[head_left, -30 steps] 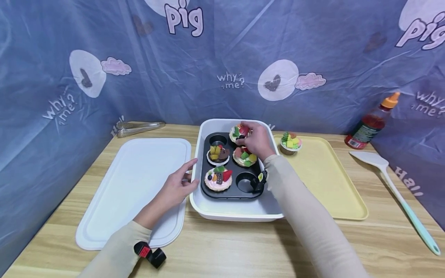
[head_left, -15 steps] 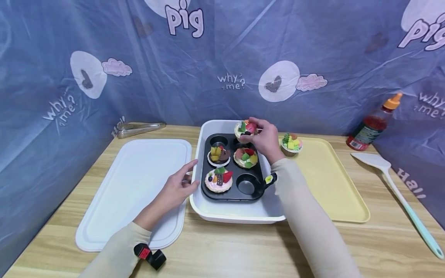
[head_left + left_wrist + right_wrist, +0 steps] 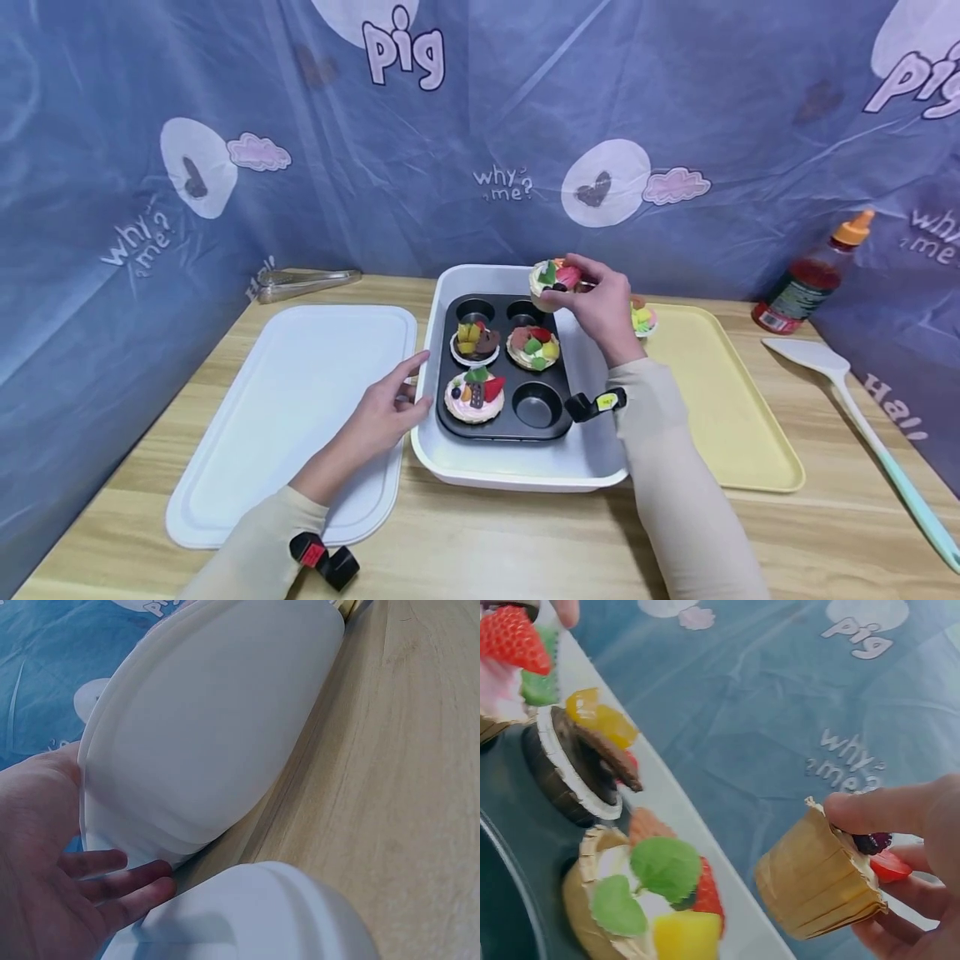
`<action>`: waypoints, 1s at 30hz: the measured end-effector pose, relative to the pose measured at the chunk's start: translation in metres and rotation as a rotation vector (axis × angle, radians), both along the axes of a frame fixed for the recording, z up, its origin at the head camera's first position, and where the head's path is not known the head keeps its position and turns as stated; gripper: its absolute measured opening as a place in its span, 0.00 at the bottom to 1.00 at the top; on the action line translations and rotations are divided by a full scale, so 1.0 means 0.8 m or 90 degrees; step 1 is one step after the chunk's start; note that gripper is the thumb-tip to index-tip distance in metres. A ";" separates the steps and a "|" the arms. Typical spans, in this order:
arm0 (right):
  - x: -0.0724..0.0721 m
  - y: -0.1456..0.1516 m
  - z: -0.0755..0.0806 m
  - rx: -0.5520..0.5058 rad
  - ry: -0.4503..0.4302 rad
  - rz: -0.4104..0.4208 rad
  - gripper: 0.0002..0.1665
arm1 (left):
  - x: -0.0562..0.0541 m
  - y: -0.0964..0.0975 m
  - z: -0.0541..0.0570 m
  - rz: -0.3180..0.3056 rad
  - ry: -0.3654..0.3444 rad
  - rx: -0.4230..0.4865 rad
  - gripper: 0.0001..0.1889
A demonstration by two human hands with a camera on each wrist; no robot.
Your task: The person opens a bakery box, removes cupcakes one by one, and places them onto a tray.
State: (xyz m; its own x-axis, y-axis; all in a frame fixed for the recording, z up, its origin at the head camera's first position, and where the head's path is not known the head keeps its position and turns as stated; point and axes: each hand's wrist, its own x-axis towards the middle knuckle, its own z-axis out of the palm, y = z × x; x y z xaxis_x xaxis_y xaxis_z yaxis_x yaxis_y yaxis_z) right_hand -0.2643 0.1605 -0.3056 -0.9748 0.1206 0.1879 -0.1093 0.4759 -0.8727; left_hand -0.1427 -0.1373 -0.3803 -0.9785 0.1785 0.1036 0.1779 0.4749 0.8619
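My right hand (image 3: pixel 603 308) pinches a fruit-topped cupcake (image 3: pixel 542 293) above the back of a dark muffin tin (image 3: pixel 500 387). In the right wrist view, the thumb and fingers hold its pleated paper case near the top. The tin sits inside a white basin (image 3: pixel 517 479). It bears a chocolate cupcake (image 3: pixel 476 343), a cupcake with green leaves (image 3: pixel 534 350) and one with pink cream (image 3: pixel 472 400); its other cups are bare. My left hand (image 3: pixel 381 421) holds the basin's left rim, thumb and index over it, the other fingers against the outer wall.
A white tray (image 3: pixel 300 400) lies at the left and a yellow tray (image 3: pixel 720 400) at the right. One cupcake (image 3: pixel 643 319) on the yellow tray is partly hidden by my hand. Metal tongs (image 3: pixel 307 283), a sauce bottle (image 3: pixel 810 279) and a spatula (image 3: pixel 855 408) lie around.
My right hand has lifted the cupcake out of the tin's back right cup and carried it up and to the right. My left hand stays at the basin's rim.
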 end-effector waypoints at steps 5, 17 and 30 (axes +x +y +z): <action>0.004 0.009 0.006 -0.014 0.013 -0.022 0.39 | 0.002 -0.002 -0.001 0.003 0.002 -0.003 0.34; 0.001 0.062 0.015 -0.074 0.036 -0.110 0.41 | 0.001 -0.001 0.000 -0.004 0.011 -0.005 0.35; -0.003 0.139 0.009 -0.215 0.048 -0.228 0.43 | 0.000 0.001 0.001 -0.002 0.009 -0.006 0.35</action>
